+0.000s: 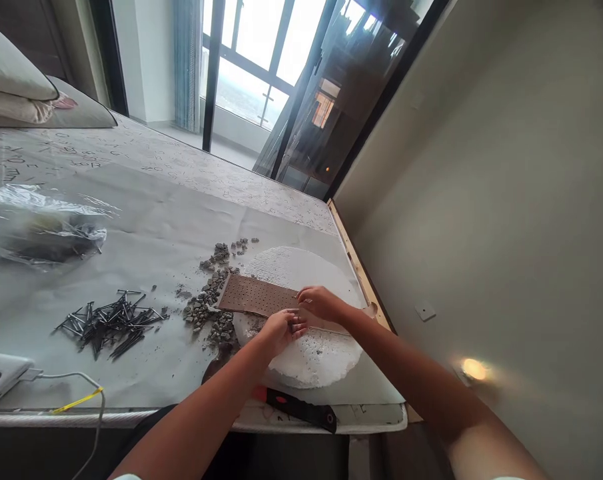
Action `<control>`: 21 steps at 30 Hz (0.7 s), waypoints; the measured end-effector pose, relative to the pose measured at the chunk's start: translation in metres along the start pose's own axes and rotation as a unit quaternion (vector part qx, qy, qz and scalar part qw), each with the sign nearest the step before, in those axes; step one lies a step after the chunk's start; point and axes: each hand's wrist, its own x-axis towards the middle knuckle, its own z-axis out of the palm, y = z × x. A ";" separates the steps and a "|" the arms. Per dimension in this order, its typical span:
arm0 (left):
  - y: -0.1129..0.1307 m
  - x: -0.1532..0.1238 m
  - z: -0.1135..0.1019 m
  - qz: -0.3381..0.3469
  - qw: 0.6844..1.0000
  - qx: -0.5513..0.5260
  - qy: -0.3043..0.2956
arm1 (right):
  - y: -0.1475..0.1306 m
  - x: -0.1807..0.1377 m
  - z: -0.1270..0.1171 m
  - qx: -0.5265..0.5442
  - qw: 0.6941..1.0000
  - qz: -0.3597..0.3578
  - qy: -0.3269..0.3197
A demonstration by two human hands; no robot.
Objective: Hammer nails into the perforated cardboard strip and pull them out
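Head view: perforated brown strip (254,295) lies flat on white foam disc (306,313). Left hand (281,330) curled at strip's near edge, fingertips pinched, possibly on nail; contents unclear. Right hand (321,303) presses strip end, fingers bent. Nail pile (111,323) lies well apart, leftward. Step judged: seating nail in hole; next calls for steady alignment.

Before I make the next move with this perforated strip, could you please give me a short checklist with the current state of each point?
1. Left hand on the perforated strip: ok, fingers at its near edge.
2. Right hand on the strip: ok, at its right end.
3. Strip lying on the white foam disc: ok, left end overhangs the gravel.
4. Nails within reach: ok, piled to the left.
5. Nail in either grip: cannot tell.
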 end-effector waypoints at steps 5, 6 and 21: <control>0.002 -0.005 0.000 0.006 1.000 -0.010 -0.011 | 0.007 -0.001 0.006 -0.147 0.988 0.044 -0.017; 0.003 -0.006 0.001 0.010 1.000 -0.008 -0.003 | 0.011 -0.001 0.005 -0.193 0.979 0.064 -0.025; 0.012 -0.002 0.005 0.010 0.999 -0.003 0.046 | 0.025 0.007 0.029 -0.288 0.952 0.060 -0.083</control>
